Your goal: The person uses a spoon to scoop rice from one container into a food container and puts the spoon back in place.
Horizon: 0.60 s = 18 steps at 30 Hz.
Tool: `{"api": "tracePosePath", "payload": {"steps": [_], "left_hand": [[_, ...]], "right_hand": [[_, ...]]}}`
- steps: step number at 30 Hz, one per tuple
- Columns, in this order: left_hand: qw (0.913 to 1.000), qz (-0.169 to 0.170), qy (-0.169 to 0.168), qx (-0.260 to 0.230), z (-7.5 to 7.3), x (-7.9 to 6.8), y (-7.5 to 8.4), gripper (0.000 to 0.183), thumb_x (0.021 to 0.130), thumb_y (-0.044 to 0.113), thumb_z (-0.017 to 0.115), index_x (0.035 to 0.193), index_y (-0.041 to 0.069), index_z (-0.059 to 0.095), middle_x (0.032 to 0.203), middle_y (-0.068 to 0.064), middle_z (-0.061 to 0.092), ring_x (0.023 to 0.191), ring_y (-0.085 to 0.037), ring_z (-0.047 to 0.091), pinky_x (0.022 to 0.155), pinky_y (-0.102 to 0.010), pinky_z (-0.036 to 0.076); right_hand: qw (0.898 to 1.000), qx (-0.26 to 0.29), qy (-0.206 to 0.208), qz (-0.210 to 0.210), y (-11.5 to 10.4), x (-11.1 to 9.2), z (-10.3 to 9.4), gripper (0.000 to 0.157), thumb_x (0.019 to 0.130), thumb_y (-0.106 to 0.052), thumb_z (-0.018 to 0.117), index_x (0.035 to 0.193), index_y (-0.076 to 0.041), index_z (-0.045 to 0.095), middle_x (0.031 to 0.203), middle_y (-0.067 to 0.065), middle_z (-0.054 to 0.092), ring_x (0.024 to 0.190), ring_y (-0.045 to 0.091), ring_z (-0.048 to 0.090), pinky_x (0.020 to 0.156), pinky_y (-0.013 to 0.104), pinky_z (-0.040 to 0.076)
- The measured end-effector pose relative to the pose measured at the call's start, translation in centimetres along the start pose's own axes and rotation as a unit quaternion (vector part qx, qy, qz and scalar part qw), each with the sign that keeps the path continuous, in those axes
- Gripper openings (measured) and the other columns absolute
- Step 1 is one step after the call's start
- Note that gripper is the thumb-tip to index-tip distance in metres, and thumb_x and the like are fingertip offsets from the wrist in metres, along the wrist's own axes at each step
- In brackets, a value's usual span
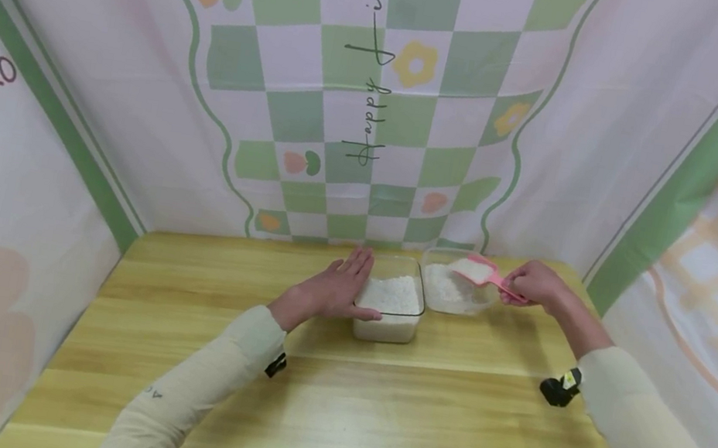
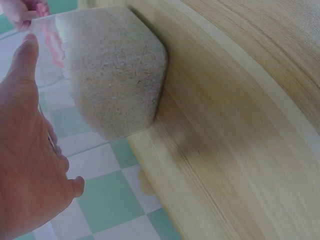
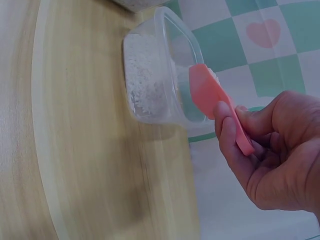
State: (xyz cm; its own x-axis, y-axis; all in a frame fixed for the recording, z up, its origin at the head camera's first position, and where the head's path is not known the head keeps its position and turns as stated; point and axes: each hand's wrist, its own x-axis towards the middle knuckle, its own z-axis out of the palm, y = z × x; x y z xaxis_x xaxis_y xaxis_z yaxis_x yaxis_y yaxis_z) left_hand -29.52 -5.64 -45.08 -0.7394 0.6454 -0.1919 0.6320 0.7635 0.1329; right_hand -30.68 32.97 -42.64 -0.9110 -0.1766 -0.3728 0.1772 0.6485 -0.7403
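Note:
My right hand (image 1: 536, 285) pinches the handle of a pink scoop (image 1: 478, 271), whose bowl bears a heap of white rice. The scoop is raised over a clear plastic tub (image 3: 159, 65) with white rice (image 1: 451, 284) in its bottom. To the tub's left stands a square glass container (image 1: 387, 326), filled partway with rice (image 2: 115, 70). My left hand (image 1: 338, 285) rests against the left side of this glass container, fingers straight and thumb stretched along the front rim. In the right wrist view, the thumb and fingers close round the scoop's handle.
Both containers stand on a wooden table (image 1: 356, 419) near its back edge. Behind it hangs a checked green and white curtain (image 1: 369, 116), with more printed cloth at both sides. Black straps (image 1: 560, 387) with cameras sit at the wrists.

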Motion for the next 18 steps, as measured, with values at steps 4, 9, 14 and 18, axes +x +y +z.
{"api": "tracePosePath", "payload": {"steps": [4,9,14,18], "left_hand": [[1.0000,0.000,0.001,-0.001,0.00,0.02,-0.03,0.114,0.090,0.078,0.041,0.159,0.003,-0.010,0.167,-0.013,-0.014,0.156,-0.026,-0.011,0.126,-0.048,0.014],[1.0000,-0.001,0.004,-0.002,0.08,0.14,-0.08,0.113,0.090,0.078,0.042,0.159,0.003,-0.008,0.168,-0.016,-0.009,0.156,-0.026,-0.011,0.126,-0.048,0.015],[1.0000,-0.002,0.003,-0.001,0.13,0.23,-0.06,0.114,0.090,0.078,0.042,0.159,0.003,-0.008,0.168,-0.016,-0.008,0.156,-0.026,-0.010,0.125,-0.048,0.016],[1.0000,-0.002,0.001,0.000,0.00,0.15,0.07,0.113,0.090,0.077,0.042,0.159,0.003,-0.008,0.168,-0.016,-0.008,0.156,-0.027,-0.009,0.125,-0.048,0.016]], "right_hand": [[1.000,-0.010,0.011,0.006,-0.16,-0.31,-0.10,0.035,0.094,0.002,0.050,0.118,0.026,0.055,0.075,0.005,0.071,0.064,0.007,0.063,0.061,0.020,0.055],[0.999,-0.035,0.020,0.003,-0.42,-0.65,-0.19,0.035,0.094,0.000,0.050,0.118,0.025,0.056,0.076,0.007,0.072,0.064,0.007,0.062,0.061,0.021,0.055],[0.998,-0.060,0.033,0.002,-0.62,-0.82,-0.18,0.032,0.093,0.001,0.052,0.114,0.024,0.059,0.076,0.009,0.072,0.063,0.008,0.062,0.060,0.022,0.055],[0.996,-0.080,0.045,0.001,-0.61,-0.77,-0.31,0.030,0.093,0.000,0.052,0.111,0.023,0.060,0.072,0.006,0.072,0.061,0.008,0.063,0.059,0.022,0.055]]}}
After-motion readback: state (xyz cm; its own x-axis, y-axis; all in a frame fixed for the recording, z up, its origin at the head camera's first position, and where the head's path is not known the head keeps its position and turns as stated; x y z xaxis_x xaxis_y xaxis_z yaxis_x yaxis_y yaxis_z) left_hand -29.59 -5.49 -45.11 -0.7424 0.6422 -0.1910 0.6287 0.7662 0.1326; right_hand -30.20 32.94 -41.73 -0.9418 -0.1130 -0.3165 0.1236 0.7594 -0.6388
